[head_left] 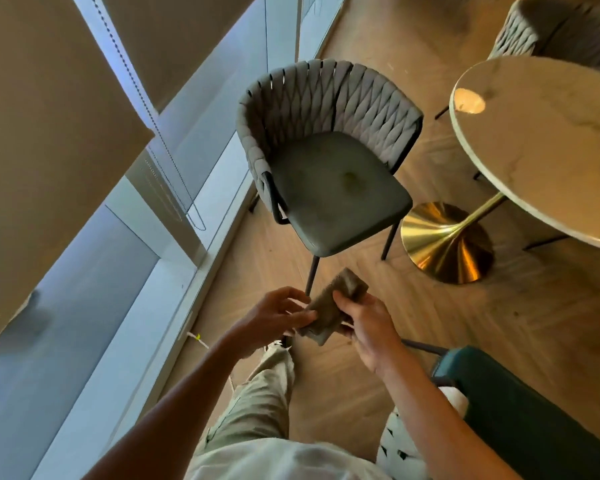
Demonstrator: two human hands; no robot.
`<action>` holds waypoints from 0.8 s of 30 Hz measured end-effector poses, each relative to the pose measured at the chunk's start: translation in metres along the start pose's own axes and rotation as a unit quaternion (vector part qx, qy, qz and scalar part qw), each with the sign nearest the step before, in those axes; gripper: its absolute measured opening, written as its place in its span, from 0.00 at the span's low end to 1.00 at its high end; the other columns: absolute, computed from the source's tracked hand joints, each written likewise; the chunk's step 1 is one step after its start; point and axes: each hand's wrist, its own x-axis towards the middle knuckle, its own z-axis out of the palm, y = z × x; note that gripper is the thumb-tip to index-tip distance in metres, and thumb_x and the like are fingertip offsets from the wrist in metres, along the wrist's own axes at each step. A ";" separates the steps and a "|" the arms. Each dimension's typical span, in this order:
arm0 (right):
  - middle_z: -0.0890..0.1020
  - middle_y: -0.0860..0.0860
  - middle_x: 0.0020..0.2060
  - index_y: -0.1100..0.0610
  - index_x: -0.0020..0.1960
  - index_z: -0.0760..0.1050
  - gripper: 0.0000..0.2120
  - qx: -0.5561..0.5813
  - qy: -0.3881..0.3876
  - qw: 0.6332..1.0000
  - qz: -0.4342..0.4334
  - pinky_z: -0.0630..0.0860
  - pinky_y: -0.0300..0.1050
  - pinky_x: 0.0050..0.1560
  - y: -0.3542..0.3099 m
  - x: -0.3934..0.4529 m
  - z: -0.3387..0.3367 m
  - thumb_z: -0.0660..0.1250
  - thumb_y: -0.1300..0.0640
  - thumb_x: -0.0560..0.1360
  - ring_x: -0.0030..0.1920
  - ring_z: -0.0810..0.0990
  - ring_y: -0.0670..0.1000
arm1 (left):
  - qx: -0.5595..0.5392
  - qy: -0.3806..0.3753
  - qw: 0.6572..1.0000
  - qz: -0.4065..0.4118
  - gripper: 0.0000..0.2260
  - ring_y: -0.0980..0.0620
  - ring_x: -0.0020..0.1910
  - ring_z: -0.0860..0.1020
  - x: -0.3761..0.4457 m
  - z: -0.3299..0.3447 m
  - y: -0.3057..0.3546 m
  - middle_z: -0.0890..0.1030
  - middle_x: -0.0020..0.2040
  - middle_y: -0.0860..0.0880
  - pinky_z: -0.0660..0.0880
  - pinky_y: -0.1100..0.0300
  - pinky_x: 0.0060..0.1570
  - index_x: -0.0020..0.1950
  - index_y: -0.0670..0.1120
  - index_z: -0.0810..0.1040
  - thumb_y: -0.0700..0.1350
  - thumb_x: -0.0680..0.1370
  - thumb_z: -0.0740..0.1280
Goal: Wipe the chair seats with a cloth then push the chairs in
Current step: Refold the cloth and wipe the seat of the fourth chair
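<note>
Head view: we've got the cloth in both hands, held in the air low in front of us, just short of the grey chair. Left hand has a pinch grip on the cloth's near end, thumb on top. Right hand has its grip wrapped round the middle, fingers curled under. Cloth looks folded or bunched; blur makes it hard to tell which.

Grey chair stands on the wood floor, pulled out from the round marble bench, seat facing us, woven backrest away. We see a yellowish mark on the seat. Bench sits on a gold trumpet base, just right of the chair. A second woven chair is beyond the bench. Teal seat at our right. Window and blinds run along the left.
</note>
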 end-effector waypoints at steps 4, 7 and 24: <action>0.82 0.56 0.52 0.55 0.58 0.77 0.10 -0.006 0.052 0.999 0.011 0.78 0.45 0.47 -0.036 0.064 -0.012 0.66 0.59 0.77 0.55 0.80 0.54 | -0.018 0.038 0.998 -0.046 0.11 0.52 0.41 0.79 0.077 -0.027 0.024 0.82 0.47 0.45 0.76 0.61 0.40 0.56 0.44 0.77 0.48 0.77 0.69; 0.82 0.54 0.50 0.53 0.52 0.78 0.05 -0.037 0.069 0.997 0.014 0.78 0.43 0.48 -0.061 0.107 -0.021 0.65 0.60 0.78 0.53 0.80 0.52 | -0.024 0.092 0.993 -0.075 0.03 0.53 0.35 0.74 0.129 -0.036 0.040 0.79 0.39 0.48 0.71 0.65 0.33 0.50 0.44 0.77 0.43 0.78 0.67; 0.81 0.50 0.47 0.60 0.57 0.76 0.11 -0.334 0.031 0.942 0.004 0.74 0.31 0.44 -0.117 0.355 -0.160 0.67 0.58 0.77 0.48 0.79 0.46 | -0.070 0.264 0.931 -0.244 0.02 0.51 0.35 0.76 0.344 0.005 0.017 0.79 0.38 0.48 0.70 0.60 0.37 0.45 0.49 0.78 0.43 0.76 0.69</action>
